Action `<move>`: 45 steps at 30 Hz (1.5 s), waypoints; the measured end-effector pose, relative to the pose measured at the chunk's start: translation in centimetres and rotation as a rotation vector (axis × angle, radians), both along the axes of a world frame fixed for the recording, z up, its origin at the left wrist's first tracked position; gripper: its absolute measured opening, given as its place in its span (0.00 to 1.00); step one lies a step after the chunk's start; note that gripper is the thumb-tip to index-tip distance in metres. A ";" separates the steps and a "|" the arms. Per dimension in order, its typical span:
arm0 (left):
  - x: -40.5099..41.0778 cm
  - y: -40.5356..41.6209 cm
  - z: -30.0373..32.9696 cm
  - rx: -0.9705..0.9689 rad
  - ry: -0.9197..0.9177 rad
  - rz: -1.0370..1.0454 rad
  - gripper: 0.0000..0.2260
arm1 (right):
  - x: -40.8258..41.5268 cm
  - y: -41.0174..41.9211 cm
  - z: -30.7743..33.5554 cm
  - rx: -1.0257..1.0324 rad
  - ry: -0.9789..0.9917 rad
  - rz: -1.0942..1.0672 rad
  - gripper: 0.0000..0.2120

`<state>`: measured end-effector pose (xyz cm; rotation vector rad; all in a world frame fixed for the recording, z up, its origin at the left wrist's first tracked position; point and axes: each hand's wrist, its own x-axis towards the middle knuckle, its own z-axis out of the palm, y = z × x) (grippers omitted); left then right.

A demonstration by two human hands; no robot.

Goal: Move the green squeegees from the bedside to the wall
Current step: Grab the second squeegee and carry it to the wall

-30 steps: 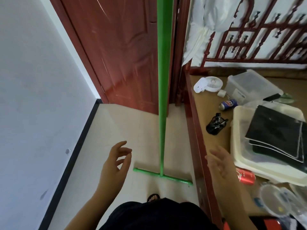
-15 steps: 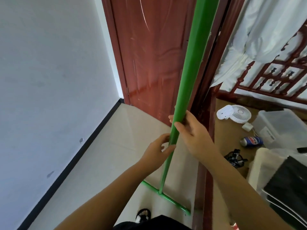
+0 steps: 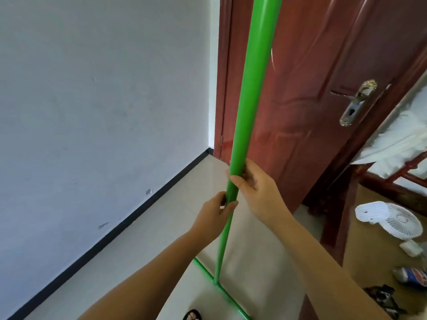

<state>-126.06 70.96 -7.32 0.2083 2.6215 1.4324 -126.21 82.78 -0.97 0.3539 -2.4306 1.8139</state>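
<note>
Head view: looking down along a narrow strip of floor between a wall and a bed.
Wall (image 3: pixel 92 112): pale and scuffed, filling the left side, with a black baseboard (image 3: pixel 111 229) running along its foot to the corner.
Floor (image 3: pixel 143 262): light glossy tile.
Left hand (image 3: pixel 215 215): fingers and thumb curled around the green pole, gripping it just below the right hand.
Squeegee (image 3: pixel 249 93): one green pole standing nearly upright, leaning a little to the right at the top, in front of the door; its green crossbar (image 3: pixel 208 277) rests on the tile at the bottom of the frame, near the bed edge and well apart from the wall.
Right hand (image 3: pixel 256 188): clasped on the pole from the right side, thumb across the front, fingers wrapped behind.
Foot (image 3: pixel 193 316): toes in a dark sandal just left of the crossbar.
Door (image 3: pixel 312 77): reddish-brown wood, with a metal lever handle (image 3: pixel 355 100).
Bed frame (image 3: pixel 332 222): dark red wood at the right.
Fan (image 3: pixel 392 220): small, white, lying on the brown bed surface.
Can (image 3: pixel 411 276): on its side below the fan.
</note>
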 end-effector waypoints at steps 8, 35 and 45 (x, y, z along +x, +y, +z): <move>-8.2 -7.0 0.1 -0.023 -0.032 0.200 0.14 | -9.9 -7.8 -0.2 0.004 -0.022 0.133 0.09; -32.1 -17.3 -0.3 0.217 0.126 1.447 0.11 | -41.6 -26.8 3.2 0.274 0.133 1.139 0.10; -35.5 -19.2 -0.6 0.147 0.117 1.554 0.10 | -46.6 -31.5 3.2 0.326 0.252 1.436 0.11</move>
